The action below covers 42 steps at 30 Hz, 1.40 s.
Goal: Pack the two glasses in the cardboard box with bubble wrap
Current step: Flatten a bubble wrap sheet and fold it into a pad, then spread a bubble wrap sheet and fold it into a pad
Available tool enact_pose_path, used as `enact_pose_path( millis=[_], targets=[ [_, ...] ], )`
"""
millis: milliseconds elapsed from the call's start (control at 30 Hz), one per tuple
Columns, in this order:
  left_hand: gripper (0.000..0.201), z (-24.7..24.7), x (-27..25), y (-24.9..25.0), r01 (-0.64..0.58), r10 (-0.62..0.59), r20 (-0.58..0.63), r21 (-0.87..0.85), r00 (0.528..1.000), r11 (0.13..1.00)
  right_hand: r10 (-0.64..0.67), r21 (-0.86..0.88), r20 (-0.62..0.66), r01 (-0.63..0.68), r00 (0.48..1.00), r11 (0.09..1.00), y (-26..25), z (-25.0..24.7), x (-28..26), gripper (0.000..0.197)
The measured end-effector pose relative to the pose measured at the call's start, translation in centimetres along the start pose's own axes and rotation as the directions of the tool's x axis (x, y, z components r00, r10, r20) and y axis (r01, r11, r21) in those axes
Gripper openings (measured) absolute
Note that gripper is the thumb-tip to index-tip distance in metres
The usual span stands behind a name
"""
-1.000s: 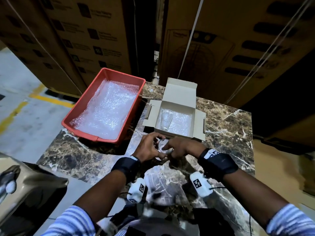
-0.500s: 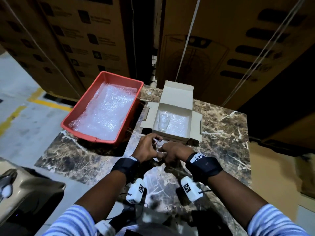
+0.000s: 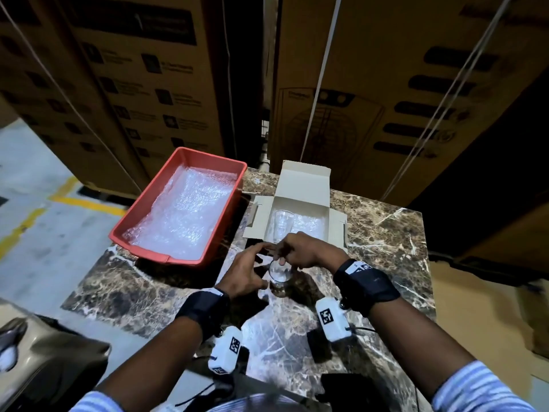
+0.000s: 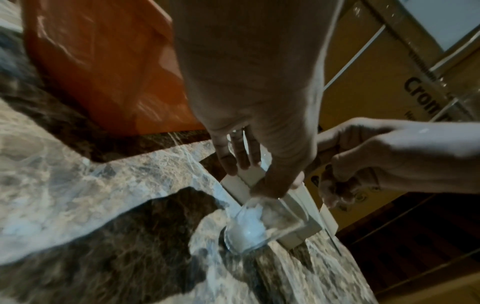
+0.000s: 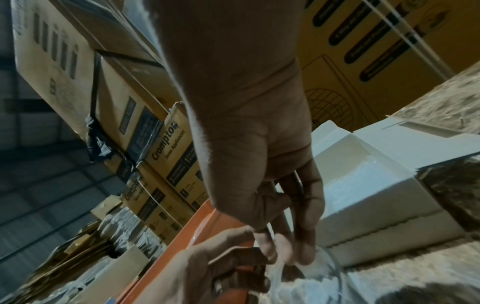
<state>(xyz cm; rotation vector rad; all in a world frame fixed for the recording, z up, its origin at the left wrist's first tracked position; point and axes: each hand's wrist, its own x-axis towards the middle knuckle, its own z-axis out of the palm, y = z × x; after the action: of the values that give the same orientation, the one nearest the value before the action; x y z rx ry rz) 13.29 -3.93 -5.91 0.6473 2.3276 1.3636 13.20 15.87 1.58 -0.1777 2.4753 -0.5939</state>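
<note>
A clear glass (image 3: 279,275) stuffed with bubble wrap stands upright on the marble table, just in front of the open cardboard box (image 3: 306,185). My right hand (image 3: 303,251) reaches down from above, its fingertips (image 5: 298,257) pinching at the glass (image 5: 319,283) rim. My left hand (image 3: 249,272) is beside the glass on its left with fingers spread; only the thumb (image 4: 272,189) meets the rim of the glass (image 4: 259,226). A second, bare glass (image 3: 282,226) stands inside the box on a bubble wrap sheet (image 3: 310,226).
A red tray (image 3: 184,259) lined with bubble wrap sits at the table's left, overhanging the edge. Tall strapped cartons (image 3: 371,99) stand right behind the table. Bare marble (image 3: 386,233) lies right of the box. The floor drops away on the left.
My left hand, wrapped round the glass a second ago, has spread its fingers away from it. My right hand stays over the rim. The head view has tilted slightly.
</note>
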Motion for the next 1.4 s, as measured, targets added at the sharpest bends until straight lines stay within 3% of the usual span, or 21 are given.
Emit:
enact_pose_path(
  millis=[267, 467, 700, 800, 933, 1067, 1133, 1300, 1400],
  targets=[
    [0.056, -6.2, 0.6, 2.4, -0.035, 0.030, -0.168, -0.030, 0.985, 0.999, -0.096, -0.028, -0.124, 0.094, 0.988, 0.995, -2.6, -3.1, 2.6, 0.026],
    [0.027, -12.8, 1.5, 2.3, -0.021, 0.022, -0.304, 0.007, 0.952, 1.000, -0.190, 0.001, -0.133, 0.192, 0.973, 0.981, -7.3, -4.9, 6.8, 0.021],
    [0.032, -18.9, 2.8, -3.0, 0.134, -0.104, -0.336, 0.065, 0.936, 0.989, -0.239, -0.017, -0.137, 0.239, 0.961, 0.971, -13.1, -5.9, 12.6, 0.027],
    [0.030, -20.6, 3.8, -5.6, 0.249, -0.214, -0.272, 0.103, 0.938, 0.963, -0.215, 0.046, -0.096, 0.220, 0.972, 0.974, -14.8, -5.5, 15.0, 0.025],
    [0.035, -21.9, 4.6, -7.5, 0.356, -0.344, -0.096, 0.309, 0.934, 0.882, -0.167, 0.006, -0.041, 0.167, 0.985, 0.986, -16.0, -4.1, 17.9, 0.028],
    [0.059, -22.0, 4.9, -7.7, 0.393, -0.527, 0.132, 0.522, 0.839, 0.757, -0.105, -0.084, 0.020, 0.106, 0.994, 0.991, -15.8, -2.2, 20.0, 0.031],
    [0.061, -21.8, 5.0, -8.2, 0.378, -0.579, 0.174, 0.604, 0.797, 0.702, -0.069, -0.113, 0.049, 0.074, 0.996, 0.991, -15.3, -1.6, 20.6, 0.032],
    [0.017, -21.6, 5.7, -9.4, 0.272, -0.552, 0.265, 0.656, 0.791, 0.704, -0.018, -0.152, 0.074, 0.029, 0.997, 0.988, -14.9, -1.1, 21.0, 0.038],
    [0.008, -21.9, 5.9, -9.9, 0.248, -0.527, 0.284, 0.644, 0.801, 0.724, -0.011, -0.161, 0.095, 0.026, 0.995, 0.987, -15.1, -1.2, 20.9, 0.039]
  ],
)
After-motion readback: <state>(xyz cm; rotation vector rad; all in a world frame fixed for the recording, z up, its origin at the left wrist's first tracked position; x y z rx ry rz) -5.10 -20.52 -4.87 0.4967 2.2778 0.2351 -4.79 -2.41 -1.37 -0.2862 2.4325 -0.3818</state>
